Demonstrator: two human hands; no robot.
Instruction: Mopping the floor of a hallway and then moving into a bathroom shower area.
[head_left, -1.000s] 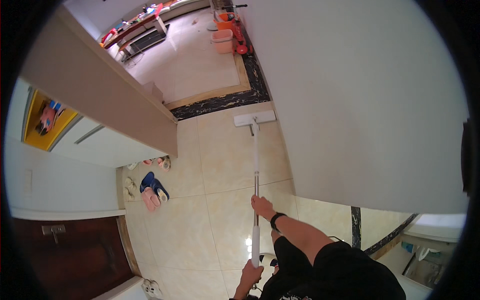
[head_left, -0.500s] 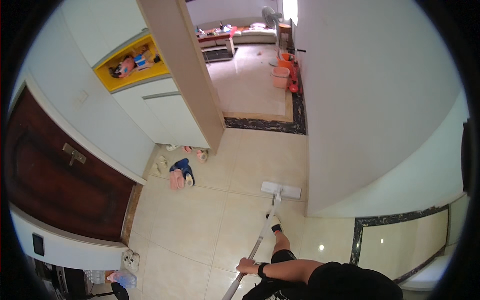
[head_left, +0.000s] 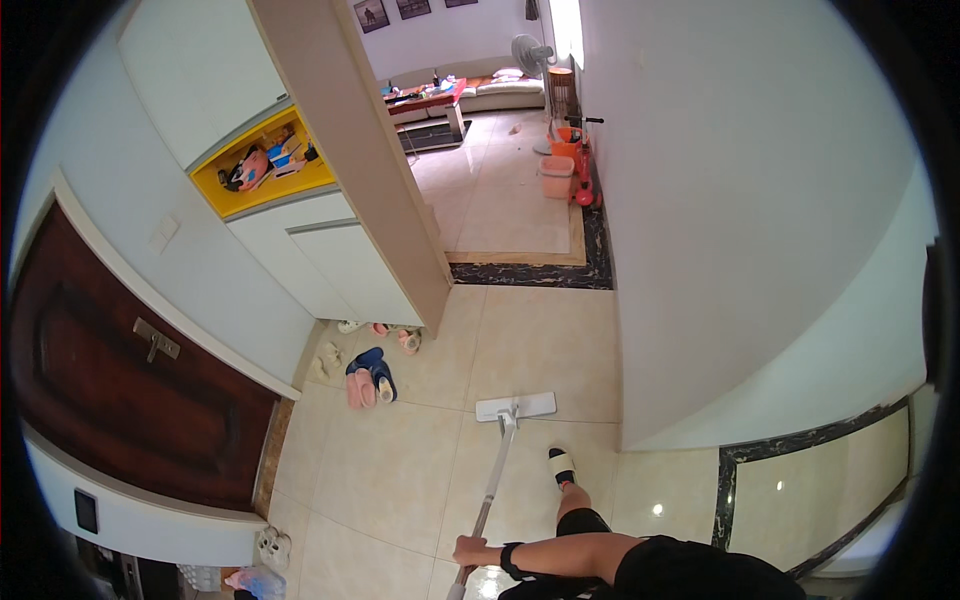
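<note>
- Head view, from where I stand: the person's right hand (head_left: pixel 476 552) is wrapped around the pole of a white flat mop (head_left: pixel 499 470), fingers closed, a black band (head_left: pixel 513 561) on the wrist.
- The left hand is out of sight, so I cannot tell whether it is spread or closed.
- The mop slants up from the lower edge; its white, oblong head (head_left: pixel 536 405) lies flat on the cream floor tiles (head_left: pixel 400 470), ahead of the person's slippered foot (head_left: pixel 562 466) and slightly to its left.
- Over to the left, pink slippers (head_left: pixel 354 389) sit against a navy pair (head_left: pixel 382 374), near the foot of a white cabinet (head_left: pixel 362 268) with a yellow niche (head_left: pixel 318 180) holding small items.
- Farther left is a dark red-brown door (head_left: pixel 130 410), shut.
- Beyond a black marbled floor strip (head_left: pixel 530 276), a salmon bucket (head_left: pixel 556 178) stands by the right wall, just in front of an orange one (head_left: pixel 566 145).
</note>
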